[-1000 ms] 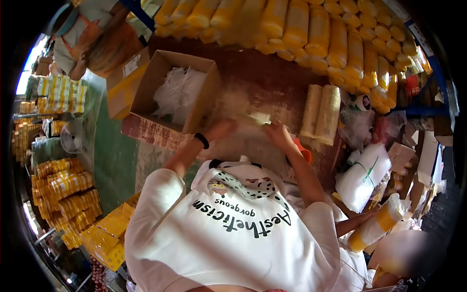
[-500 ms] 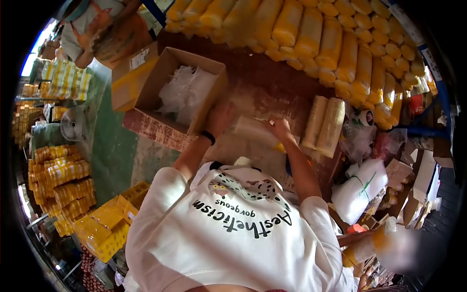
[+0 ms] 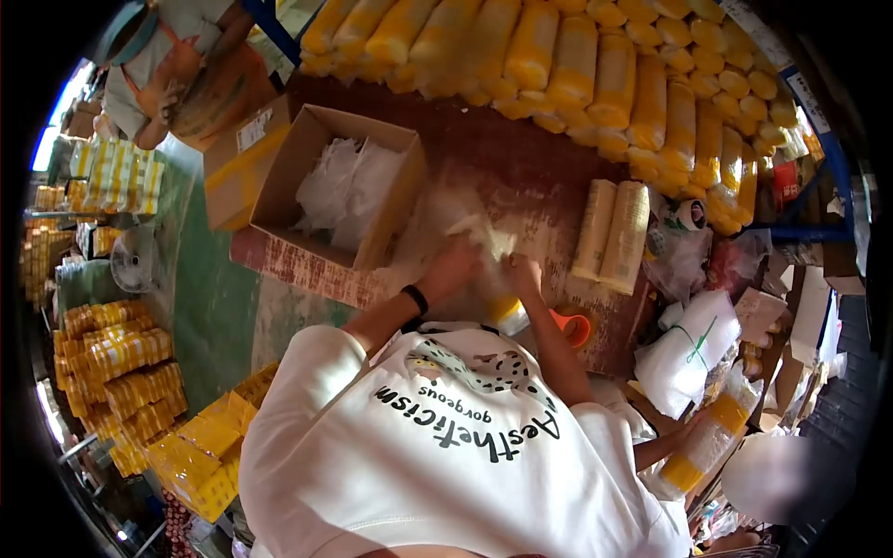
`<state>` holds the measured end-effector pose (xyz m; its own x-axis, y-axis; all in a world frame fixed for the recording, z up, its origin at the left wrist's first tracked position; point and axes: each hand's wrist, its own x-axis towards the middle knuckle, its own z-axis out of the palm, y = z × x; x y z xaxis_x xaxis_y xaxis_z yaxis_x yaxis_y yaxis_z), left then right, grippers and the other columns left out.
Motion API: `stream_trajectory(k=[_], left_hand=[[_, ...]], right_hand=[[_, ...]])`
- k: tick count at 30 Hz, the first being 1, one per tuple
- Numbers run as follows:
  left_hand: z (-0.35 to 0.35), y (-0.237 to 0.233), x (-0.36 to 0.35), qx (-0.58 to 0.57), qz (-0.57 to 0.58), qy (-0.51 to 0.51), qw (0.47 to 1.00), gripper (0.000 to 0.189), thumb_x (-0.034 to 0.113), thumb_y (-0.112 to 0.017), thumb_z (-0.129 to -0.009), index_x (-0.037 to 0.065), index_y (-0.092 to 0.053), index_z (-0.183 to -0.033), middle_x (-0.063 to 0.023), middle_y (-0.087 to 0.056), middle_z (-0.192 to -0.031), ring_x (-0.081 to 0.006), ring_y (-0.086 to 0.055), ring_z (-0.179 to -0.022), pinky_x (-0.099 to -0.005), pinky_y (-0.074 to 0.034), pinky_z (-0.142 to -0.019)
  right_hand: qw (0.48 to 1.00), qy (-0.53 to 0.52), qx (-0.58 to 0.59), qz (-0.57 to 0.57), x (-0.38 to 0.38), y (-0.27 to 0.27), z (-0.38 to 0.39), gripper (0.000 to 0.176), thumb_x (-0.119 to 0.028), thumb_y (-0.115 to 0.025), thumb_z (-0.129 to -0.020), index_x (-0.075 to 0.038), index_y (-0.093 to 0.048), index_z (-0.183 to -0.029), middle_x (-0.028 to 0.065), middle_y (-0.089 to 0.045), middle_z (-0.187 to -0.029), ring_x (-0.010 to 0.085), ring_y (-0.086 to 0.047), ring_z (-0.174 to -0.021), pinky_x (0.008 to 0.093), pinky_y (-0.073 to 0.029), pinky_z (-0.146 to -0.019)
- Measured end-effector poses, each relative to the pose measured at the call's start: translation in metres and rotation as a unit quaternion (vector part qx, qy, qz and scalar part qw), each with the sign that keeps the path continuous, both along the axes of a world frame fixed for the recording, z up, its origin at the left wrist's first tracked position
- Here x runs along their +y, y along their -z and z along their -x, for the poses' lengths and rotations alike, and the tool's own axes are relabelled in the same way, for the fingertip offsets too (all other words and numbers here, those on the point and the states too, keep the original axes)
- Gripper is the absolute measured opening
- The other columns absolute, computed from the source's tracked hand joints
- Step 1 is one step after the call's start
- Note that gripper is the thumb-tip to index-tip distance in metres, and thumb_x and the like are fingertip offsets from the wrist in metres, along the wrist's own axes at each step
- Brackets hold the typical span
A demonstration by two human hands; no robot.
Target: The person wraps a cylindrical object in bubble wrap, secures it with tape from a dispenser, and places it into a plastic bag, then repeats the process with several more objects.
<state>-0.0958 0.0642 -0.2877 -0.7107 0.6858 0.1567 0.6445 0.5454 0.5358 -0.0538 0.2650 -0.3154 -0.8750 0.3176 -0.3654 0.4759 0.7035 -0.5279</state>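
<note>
Floor, far left: stacks of yellow packs point(image 3: 121, 358) and a small fan point(image 3: 135, 260) stand on green floor, well away from the bench.
Top left: another person point(image 3: 177, 70) bends over by a carton; their hands are not readable.
Open box point(image 3: 279, 191): sits on the worktable point(image 3: 530, 167), loosely filled with clear film bags.
Left hand point(image 3: 453, 268): black wristband, pressed against the clear bag point(image 3: 479, 231). Motion blur hides the fingers, so I cannot tell whether they grip or only steady it.
Right hand point(image 3: 524, 275): fingers closed, pinching the bag's lower edge, just beside the left hand.
Thing in hand: the bag stands up between both hands at the near table edge; a yellow-ended roll point(image 3: 507, 312) shows just under them.
Right of hands: an orange tool point(image 3: 574, 326) near the table edge, and two wrapped rolls point(image 3: 614, 230) lying side by side.
Back and right: a wall of yellow wrapped rolls point(image 3: 605, 70); a co-worker's hand point(image 3: 690, 424) holds one more lower right.
Risk: thin film may well tear or slip from a one-sided pinch, and the roll, so close to the edge, could drop off.
Unclear: whether the roll is inside the bag, the bag's mouth, and the table's near edge behind the white shirt point(image 3: 419, 465).
</note>
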Motion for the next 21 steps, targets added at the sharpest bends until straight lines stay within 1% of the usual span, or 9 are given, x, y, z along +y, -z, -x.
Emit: stream_trajectory(k=[4,5,8,10,13,16,18,20,21], left_hand=[[-0.019,0.022,-0.007,-0.166,-0.093,-0.201,0.961,0.051,0.029,-0.068,-0.081,0.0,-0.049,-0.117,-0.0161,-0.044,-0.124,-0.0257,-0.053,-0.1,-0.033,-0.047,-0.086],[-0.018,0.01,-0.005,-0.259,-0.135,-0.27,0.918,0.053,0.031,-0.069,-0.08,-0.001,-0.049,-0.117,-0.0146,-0.046,-0.121,-0.0243,-0.053,-0.099,-0.0322,-0.046,-0.086],[-0.01,-0.002,-0.005,-0.404,-0.218,-0.419,0.783,0.053,0.033,-0.071,-0.08,-0.002,-0.049,-0.114,-0.0098,-0.053,-0.109,-0.0197,-0.054,-0.095,-0.03,-0.045,-0.083],[-0.009,0.068,-0.013,-0.358,-0.223,-0.468,0.776,0.045,0.03,-0.069,-0.083,-0.001,-0.052,-0.11,-0.006,-0.056,-0.098,-0.0161,-0.053,-0.09,-0.0293,-0.046,-0.077],[-0.007,0.064,-0.012,-0.363,-0.357,-0.434,0.743,0.028,0.024,-0.065,-0.086,0.002,-0.057,-0.1,-0.0019,-0.057,-0.09,-0.0136,-0.053,-0.08,-0.0285,-0.045,-0.071],[0.015,0.049,0.013,-0.424,-0.377,-0.356,0.743,0.016,0.02,-0.061,-0.089,0.003,-0.061,-0.091,-0.001,-0.058,-0.082,-0.0137,-0.054,-0.075,-0.0278,-0.044,-0.068],[0.026,0.033,0.034,-0.238,-0.258,-0.284,0.892,0.014,0.017,-0.061,-0.088,0.004,-0.062,-0.087,-0.0025,-0.057,-0.08,-0.0157,-0.055,-0.074,-0.0277,-0.044,-0.068],[0.032,0.019,0.043,-0.125,-0.147,-0.222,0.956,0.012,0.015,-0.062,-0.087,0.003,-0.062,-0.086,-0.0041,-0.056,-0.079,-0.0173,-0.055,-0.074,-0.0278,-0.044,-0.068],[0.035,0.015,0.044,-0.112,-0.101,-0.202,0.968,0.01,0.013,-0.062,-0.086,0.003,-0.062,-0.087,-0.0049,-0.055,-0.078,-0.0178,-0.055,-0.074,-0.028,-0.044,-0.068]], right_hand=[[0.988,-0.09,0.017,0.122,-0.013,-0.014,-0.007,0.042,-0.044,-0.069,-0.076,-0.004,-0.061,-0.066,0.0083,-0.058,-0.059,0.0182,-0.06,-0.06,0.0351,-0.047,-0.055],[0.978,-0.095,0.048,0.18,-0.021,0.006,-0.003,0.047,-0.046,-0.074,-0.071,-0.002,-0.059,-0.077,0.0057,-0.055,-0.062,0.0121,-0.054,-0.06,0.03,-0.045,-0.053],[0.979,0.033,0.014,0.202,-0.046,-0.025,0.006,0.06,-0.051,-0.072,-0.072,0.002,-0.056,-0.096,0.0093,-0.058,-0.068,0.0144,-0.058,-0.063,0.0307,-0.046,-0.055],[0.977,0.064,0.068,0.191,-0.051,0.023,0.0,0.066,-0.054,-0.069,-0.074,0.003,-0.051,-0.102,0.0123,-0.059,-0.071,0.0168,-0.06,-0.065,0.0319,-0.048,-0.056],[0.994,0.052,0.046,0.079,-0.049,0.03,-0.008,0.067,-0.059,-0.062,-0.078,0.003,-0.05,-0.103,0.0154,-0.061,-0.075,0.0217,-0.064,-0.064,0.0345,-0.05,-0.056],[0.983,0.136,-0.034,0.118,-0.058,0.037,-0.022,0.067,-0.061,-0.055,-0.082,0.003,-0.051,-0.102,0.0175,-0.062,-0.077,0.026,-0.064,-0.059,0.0369,-0.051,-0.054],[0.907,0.28,-0.078,0.304,-0.071,0.031,-0.028,0.062,-0.059,-0.05,-0.086,0.003,-0.053,-0.097,0.0184,-0.062,-0.075,0.0254,-0.061,-0.051,0.037,-0.051,-0.051],[0.947,0.119,-0.076,0.288,-0.072,0.011,-0.034,0.051,-0.049,-0.054,-0.088,0.001,-0.054,-0.095,0.0165,-0.062,-0.072,0.0269,-0.06,-0.05,0.0378,-0.051,-0.052],[0.983,0.041,-0.031,0.176,-0.068,0.002,-0.032,0.045,-0.044,-0.057,-0.087,0.0,-0.054,-0.097,0.0152,-0.062,-0.076,0.0269,-0.061,-0.054,0.0383,-0.051,-0.054]])
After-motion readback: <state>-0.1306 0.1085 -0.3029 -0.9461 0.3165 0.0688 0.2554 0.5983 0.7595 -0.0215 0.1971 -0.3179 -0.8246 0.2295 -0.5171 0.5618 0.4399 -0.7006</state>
